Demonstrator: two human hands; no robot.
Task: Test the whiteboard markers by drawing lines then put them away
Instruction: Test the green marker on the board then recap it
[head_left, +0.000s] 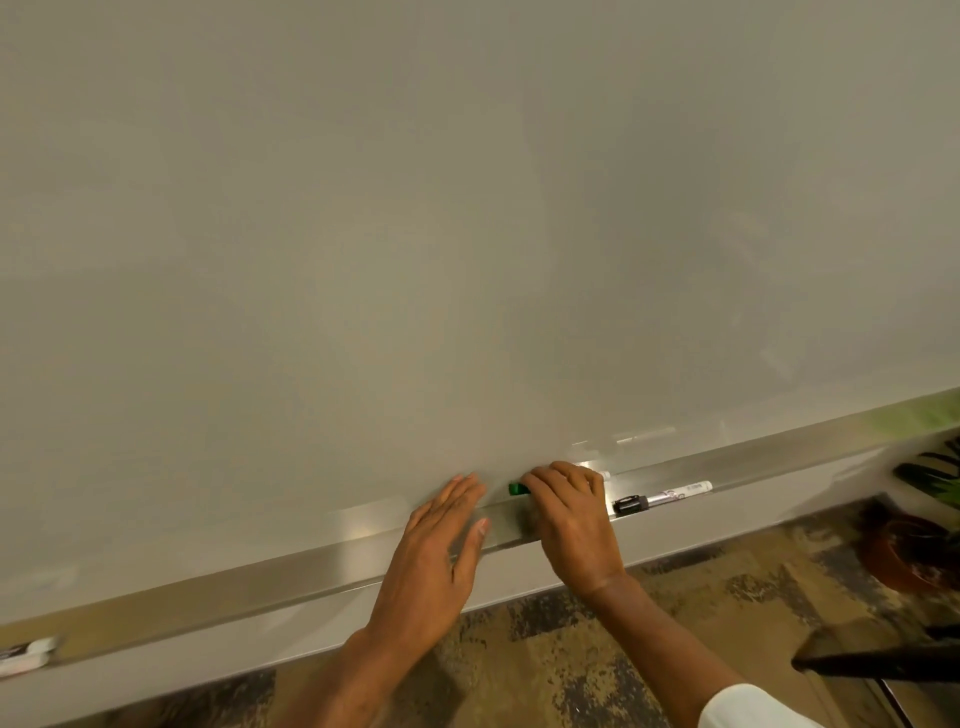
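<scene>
In the head view, the green marker (518, 488) is gripped on the marker tray (260, 587) under the curled fingers of the right hand (571, 514), its cap showing just left of them. The left hand (436, 551) is laid flat beside it, fingers straight, empty. A black-capped marker (662, 496) lies just right. The barrel is best lifted clear before the cap is pulled.
</scene>
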